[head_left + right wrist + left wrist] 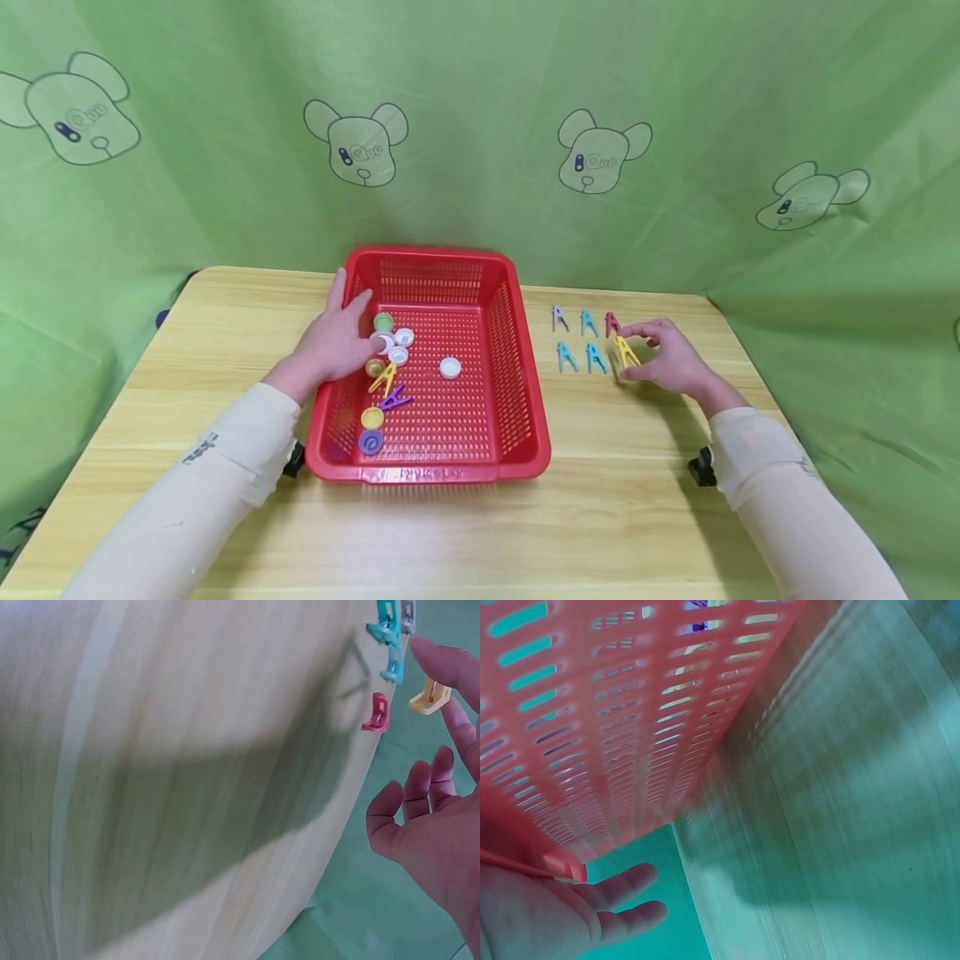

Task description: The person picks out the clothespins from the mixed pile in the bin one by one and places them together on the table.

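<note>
Sorting clips out of the red basket (517, 350) looks to be the step in hand. Right hand (671, 360) pinches a yellow clip (626, 351), setting it right of the basket beside the clip rows (581, 340). Left hand (335, 342), fingers relaxed, rests on the basket's left wall. Inside: bottle caps (393, 343), another yellow clip (385, 379), purple clip (395, 399). Next, probably release, then reach in.

A light wooden counter (450, 542) stands before a green cloth backdrop (480, 100) printed with cartoon bear heads (358, 143), the fabric draping around both sides.
</note>
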